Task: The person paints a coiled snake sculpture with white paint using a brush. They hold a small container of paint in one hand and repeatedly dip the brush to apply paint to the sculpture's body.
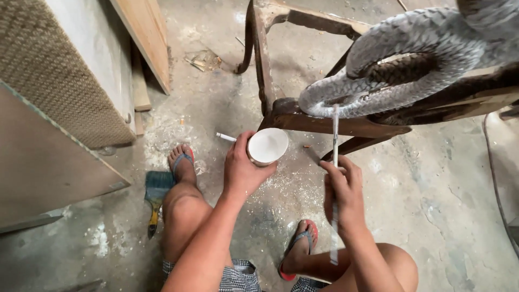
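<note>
My left hand (241,168) grips a small white cup (266,145) filled with white paint, and a white cigarette (226,137) sticks out between its fingers. My right hand (344,190) holds a thin white-coated brush (335,157) upright, its tip touching the carved, scale-patterned arm (400,65) of a wooden chair, which is coated grey-white. The chair's dark brown frame (335,125) runs just behind the cup. I squat with both knees showing below my hands.
A wide blue-bristled paintbrush (156,196) lies on the dusty concrete floor by my left foot (181,162). A woven-faced panel (65,75) and wooden boards (146,38) lean at the left. A thin cable (494,173) runs along the right.
</note>
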